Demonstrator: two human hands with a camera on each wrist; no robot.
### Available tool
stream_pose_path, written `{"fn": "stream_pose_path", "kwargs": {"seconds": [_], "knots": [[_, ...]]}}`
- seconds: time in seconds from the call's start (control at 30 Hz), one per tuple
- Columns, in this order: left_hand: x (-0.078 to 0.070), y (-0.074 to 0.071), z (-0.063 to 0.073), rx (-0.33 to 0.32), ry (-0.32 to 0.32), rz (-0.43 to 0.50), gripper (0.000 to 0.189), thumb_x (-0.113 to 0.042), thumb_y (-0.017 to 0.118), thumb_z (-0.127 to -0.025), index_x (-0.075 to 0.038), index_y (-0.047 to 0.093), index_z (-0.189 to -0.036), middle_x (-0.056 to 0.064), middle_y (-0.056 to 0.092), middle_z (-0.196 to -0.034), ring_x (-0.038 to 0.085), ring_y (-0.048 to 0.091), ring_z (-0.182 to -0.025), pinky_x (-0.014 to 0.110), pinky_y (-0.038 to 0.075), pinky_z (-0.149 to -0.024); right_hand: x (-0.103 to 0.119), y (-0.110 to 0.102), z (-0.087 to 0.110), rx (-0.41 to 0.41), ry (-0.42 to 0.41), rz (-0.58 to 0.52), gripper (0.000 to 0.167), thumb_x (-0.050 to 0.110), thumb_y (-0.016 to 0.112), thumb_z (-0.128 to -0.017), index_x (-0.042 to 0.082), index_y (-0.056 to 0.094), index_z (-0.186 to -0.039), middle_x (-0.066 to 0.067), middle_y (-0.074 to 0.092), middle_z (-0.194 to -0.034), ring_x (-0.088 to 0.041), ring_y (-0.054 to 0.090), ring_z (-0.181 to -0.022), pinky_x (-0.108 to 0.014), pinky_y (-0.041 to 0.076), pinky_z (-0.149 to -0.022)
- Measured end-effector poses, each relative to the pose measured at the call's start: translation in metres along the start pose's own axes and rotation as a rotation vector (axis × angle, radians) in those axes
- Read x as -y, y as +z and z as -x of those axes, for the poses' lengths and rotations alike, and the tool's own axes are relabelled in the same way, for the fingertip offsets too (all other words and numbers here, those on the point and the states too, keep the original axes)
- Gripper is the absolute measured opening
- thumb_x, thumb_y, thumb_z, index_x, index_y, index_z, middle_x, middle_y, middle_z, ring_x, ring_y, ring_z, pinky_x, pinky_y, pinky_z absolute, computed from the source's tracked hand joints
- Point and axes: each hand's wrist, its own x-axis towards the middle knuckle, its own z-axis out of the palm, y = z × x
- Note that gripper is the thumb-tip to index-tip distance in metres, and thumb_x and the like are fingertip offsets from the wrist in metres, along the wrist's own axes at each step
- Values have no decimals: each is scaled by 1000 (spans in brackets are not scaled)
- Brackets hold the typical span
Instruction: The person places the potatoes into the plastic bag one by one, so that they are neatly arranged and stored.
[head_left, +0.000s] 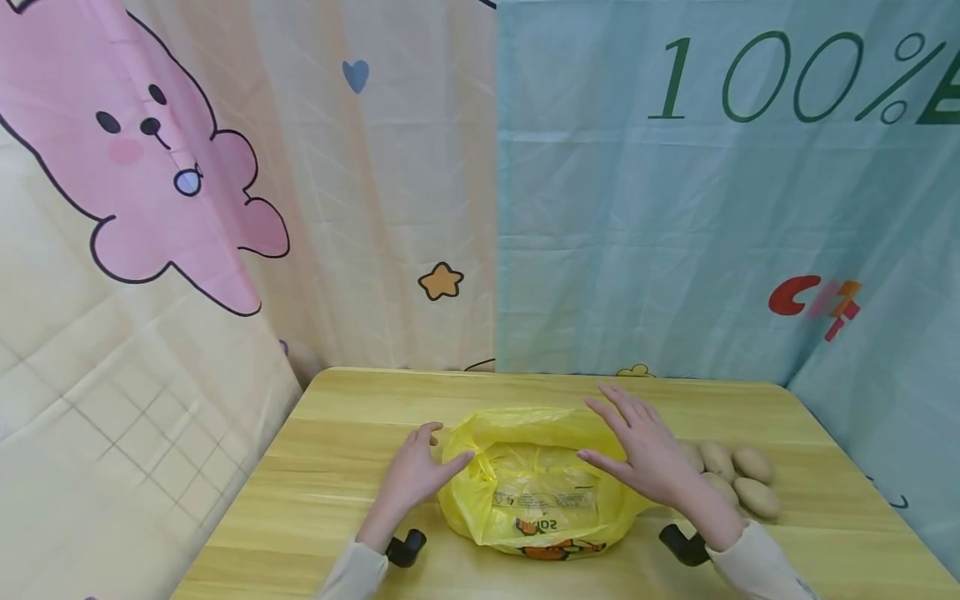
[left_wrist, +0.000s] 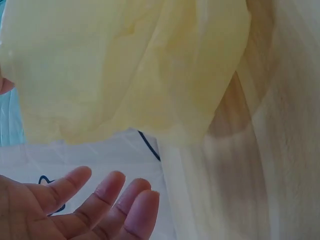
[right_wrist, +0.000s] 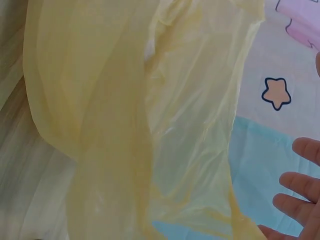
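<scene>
A yellow plastic bag (head_left: 467, 504) stands on the table with its mouth spread wide, and printing shows through its inside. On its left side is my left hand (head_left: 411, 477), fingers loosely bent and thumb reaching toward the rim; whether the thumb touches the plastic I cannot tell. My right hand (head_left: 651, 454) hovers over the bag's right edge with its fingers spread. Neither hand grips anything. In the left wrist view, the fingers (left_wrist: 102, 197) are apart from the yellow plastic. Several potatoes (head_left: 752, 464) lie right of the bag, partly hidden behind my right wrist and hand.
The wooden table (head_left: 322, 467) carries all of this. Printed curtains (head_left: 405, 192) hang behind it and along both sides. A black wrist mount (head_left: 406, 548) sits beside my left wrist, another (head_left: 682, 546) beside my right.
</scene>
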Motion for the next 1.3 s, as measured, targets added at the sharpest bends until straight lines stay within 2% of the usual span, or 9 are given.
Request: {"fn": "stream_pose_path", "kwargs": {"seconds": [0.17,0.27,0.47,0.6,0.67,0.77,0.93,1.2,1.3], "knots": [[5,7,1,32,1,43,80,-60,67,-77,-2,50,-130,9,57,-101,23,56,-79,37,45,-63,-4,-3,5,-22,49,-40,70,49,65,-86,12,42,-142,-13,35,-146,-39,38,-127,-59,30,-97],[9,10,3,58,4,70,79,-58,68,-78,-2,50,-129,8,58,-97,20,54,-76,35,44,-60,-8,-8,10,-42,103,-135,65,41,66,-88,9,44,-140,-14,38,-143,-39,40,-125,-58,34,-94],[13,12,4,73,2,87,76,-57,68,-78,-1,50,-126,7,57,-89,17,52,-71,33,43,-57,-25,-18,25,-51,304,-363,54,33,59,-95,12,42,-142,-16,41,-141,-41,39,-124,-60,38,-88],[13,12,4,89,2,92,76,-55,68,-80,2,48,-127,4,54,-80,15,49,-61,31,41,-52,-37,-23,33,-81,388,-427,48,29,53,-98,10,43,-141,-18,41,-140,-42,46,-115,-58,43,-82],[13,11,4,97,5,97,75,-53,68,-81,4,48,-127,3,51,-76,15,47,-57,31,39,-50,-43,-24,37,-104,405,-437,45,26,51,-99,7,45,-140,-19,43,-138,-42,51,-110,-54,46,-80],[13,10,3,105,10,97,72,-48,68,-83,6,48,-126,2,50,-72,14,45,-53,30,37,-48,-52,-24,41,-139,420,-412,42,24,49,-101,4,47,-137,-17,47,-136,-37,56,-104,-38,49,-78],[14,9,1,108,20,101,65,-43,67,-85,6,50,-124,1,49,-66,12,43,-49,28,35,-45,-65,-26,47,-174,435,-383,40,23,48,-101,0,49,-134,-18,52,-131,-34,53,-106,-18,41,-78],[18,11,-2,102,37,134,53,-35,68,-85,5,54,-118,-1,46,-59,11,39,-46,27,33,-43,-82,-27,57,-112,538,-388,48,34,43,-102,3,45,-138,-21,50,-132,-37,49,-111,-38,42,-79],[18,11,-2,106,40,133,52,-35,68,-85,4,54,-117,-1,46,-59,10,39,-45,27,33,-43,-89,-27,62,-89,572,-391,51,36,42,-102,2,43,-139,-21,51,-128,-35,48,-110,-34,41,-78]]}}
